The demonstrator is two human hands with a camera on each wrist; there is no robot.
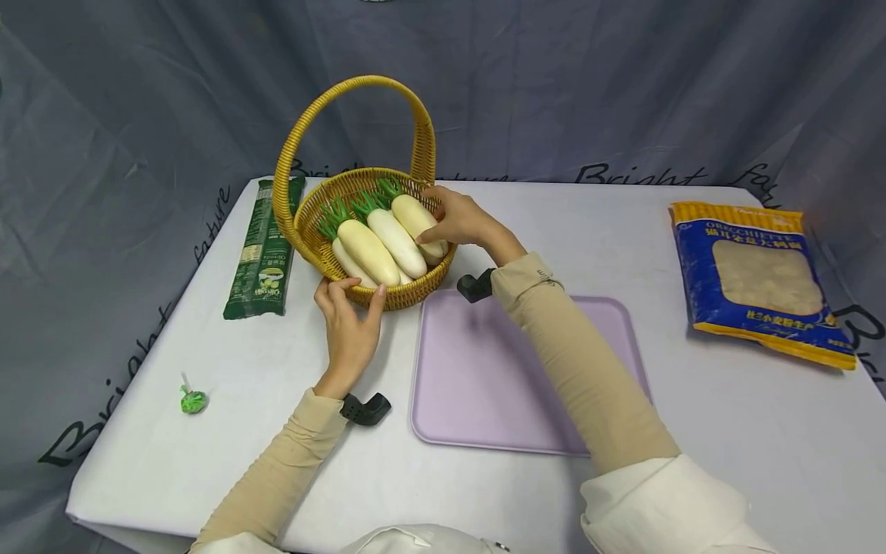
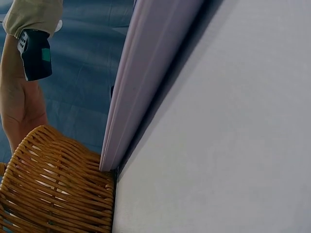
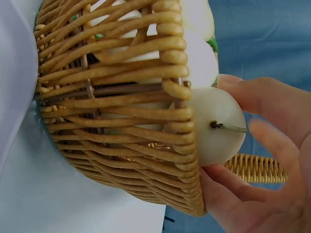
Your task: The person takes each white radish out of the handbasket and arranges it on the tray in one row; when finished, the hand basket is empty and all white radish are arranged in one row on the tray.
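A yellow wicker basket (image 1: 408, 294) with a tall hoop handle stands at the back left of the table, beside the tray's corner. Several white radishes (image 1: 369, 252) with green tops lie side by side in it. My right hand (image 1: 460, 218) reaches over the basket's right side and grips the rightmost radish (image 1: 413, 215), thumb and fingers on either side of it. Up close, in the right wrist view, that radish's rounded root end (image 3: 218, 126) pokes past the rim between the fingers. At the front rim, my left hand (image 1: 351, 331) holds the basket with bent fingers and thumb.
A lilac tray (image 1: 477, 385) lies in front of the basket, under the right forearm. Left of the basket is a green packet (image 1: 263, 254); a green-wrapped lollipop (image 1: 194, 401) lies nearer on the left. A blue and yellow pasta bag (image 1: 761, 281) rests at the right.
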